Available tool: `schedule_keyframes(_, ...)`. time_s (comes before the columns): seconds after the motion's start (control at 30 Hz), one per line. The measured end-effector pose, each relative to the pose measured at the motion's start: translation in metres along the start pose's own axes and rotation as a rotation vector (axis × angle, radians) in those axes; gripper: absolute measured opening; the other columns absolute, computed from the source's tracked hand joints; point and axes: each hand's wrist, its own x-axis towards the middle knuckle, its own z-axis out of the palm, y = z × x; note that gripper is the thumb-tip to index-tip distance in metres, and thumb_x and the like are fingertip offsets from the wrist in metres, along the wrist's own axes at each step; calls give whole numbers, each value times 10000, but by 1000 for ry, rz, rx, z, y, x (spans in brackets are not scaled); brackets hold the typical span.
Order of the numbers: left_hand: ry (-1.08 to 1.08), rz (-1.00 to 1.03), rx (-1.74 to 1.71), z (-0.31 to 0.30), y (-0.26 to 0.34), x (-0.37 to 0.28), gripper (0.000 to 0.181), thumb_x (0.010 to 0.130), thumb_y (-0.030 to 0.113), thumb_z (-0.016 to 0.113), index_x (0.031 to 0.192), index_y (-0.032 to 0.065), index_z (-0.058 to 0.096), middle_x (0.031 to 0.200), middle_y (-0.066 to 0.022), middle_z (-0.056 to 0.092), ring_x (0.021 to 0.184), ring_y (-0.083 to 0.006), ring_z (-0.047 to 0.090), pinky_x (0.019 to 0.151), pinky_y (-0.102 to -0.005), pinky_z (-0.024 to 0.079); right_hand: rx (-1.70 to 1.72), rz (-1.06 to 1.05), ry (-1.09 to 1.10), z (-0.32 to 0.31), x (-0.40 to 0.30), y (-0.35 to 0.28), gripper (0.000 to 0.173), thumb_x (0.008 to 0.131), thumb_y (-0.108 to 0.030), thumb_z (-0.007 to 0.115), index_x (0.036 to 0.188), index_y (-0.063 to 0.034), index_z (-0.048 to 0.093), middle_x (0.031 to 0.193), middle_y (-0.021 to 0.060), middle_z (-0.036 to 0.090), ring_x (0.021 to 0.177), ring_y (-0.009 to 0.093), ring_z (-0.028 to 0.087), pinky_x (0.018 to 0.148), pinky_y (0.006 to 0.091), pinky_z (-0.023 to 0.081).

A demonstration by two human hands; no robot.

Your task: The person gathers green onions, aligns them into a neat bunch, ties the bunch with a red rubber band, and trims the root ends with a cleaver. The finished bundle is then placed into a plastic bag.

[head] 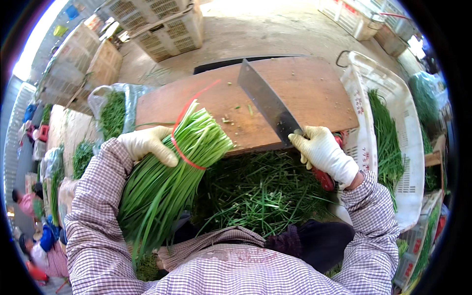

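My left hand (151, 144), in a pale work glove, grips a thick bundle of green garlic chives (162, 184). A red tie (180, 149) circles the bundle near its pale, evenly cut stem ends, and its loose tail sticks up. The leaves hang down toward my lap. In my gloved right hand (320, 151) is a cleaver (267, 101), its broad blade slanting up and left above the wooden board (306, 84). Small stem cuttings (228, 121) lie scattered on the board. The bundle's cut ends are close to the board's near edge, left of the blade.
Loose chive trimmings (265, 191) are heaped below the board. On the right stands a white plastic crate (413, 147) holding chives (385, 143). A clear plastic bag (129, 103) of greens sits at the left. Stacked crates (167, 37) stand beyond; other people (40, 254) are at far left.
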Motion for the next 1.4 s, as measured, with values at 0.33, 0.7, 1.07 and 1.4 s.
schedule_keyframes(0.33,71,-254,466,-16,24,101,852,573,102,823,1314,35,409,1110,-106,600,991,-202,580,886,-341,467,162,126,-177,-12,7,20,320,895,-273,540,957,35,604,566,29,540,427,94,509,399,234,434)
schedule_keyframes(0.7,79,-142,497,-22,-2,107,858,577,165,823,1312,33,400,1127,-115,588,1040,-210,548,945,-323,407,-334,-127,-245,70,72,-21,274,789,-166,449,790,17,654,667,193,637,630,310,653,645,385,511)
schedule_keyframes(1.07,-20,182,206,-21,-4,48,785,591,87,778,1283,-28,424,1113,-124,585,999,-195,558,917,-309,426,-761,-273,646,23,108,29,188,812,-218,521,756,-75,629,672,157,637,665,343,640,576,455,494)
schedule_keyframes(1.4,-117,326,-169,-42,-19,-92,894,658,379,754,1354,16,326,1285,-172,472,1150,-278,493,966,-428,403,-931,-65,466,40,101,64,476,792,-356,604,1048,44,574,817,206,649,721,345,644,653,435,499)
